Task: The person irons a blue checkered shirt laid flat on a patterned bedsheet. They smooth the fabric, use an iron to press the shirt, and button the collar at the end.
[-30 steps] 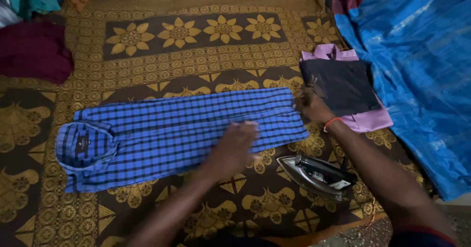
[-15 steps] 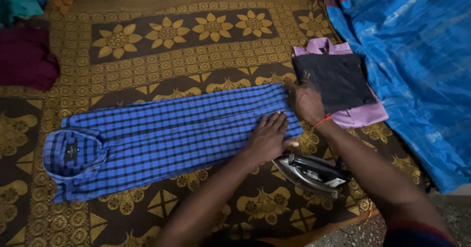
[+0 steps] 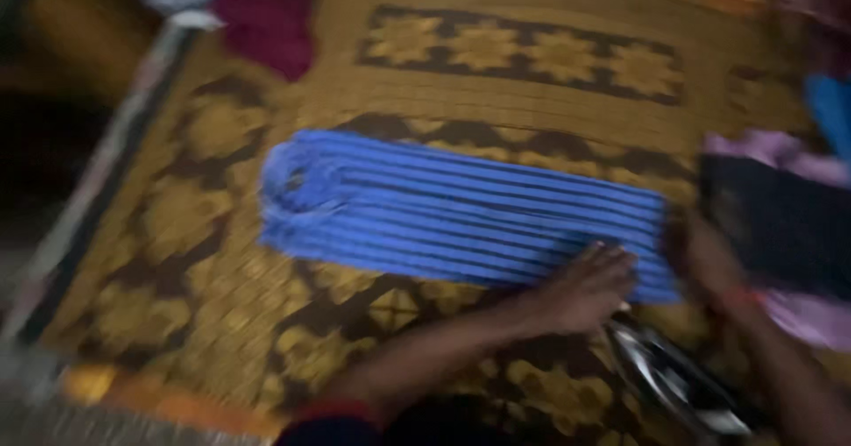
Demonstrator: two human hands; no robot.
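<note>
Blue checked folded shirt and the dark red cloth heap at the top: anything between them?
Head view: only bare gold-and-brown patterned mat shows between the blue checked folded shirt and the dark red cloth heap. The frame is blurred, so small items could be missed.

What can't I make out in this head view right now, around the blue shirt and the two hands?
- Blue checked shirt: motion blur smears the checks into stripes; collar detail is lost.
- Right hand: blurred at the shirt's end, so its grip is unclear.
- Left hand: rests on the shirt; fingertips are soft.
- Iron: blurred, partly behind the right forearm.
- Dark folded garment: cut off by the right edge.
</note>
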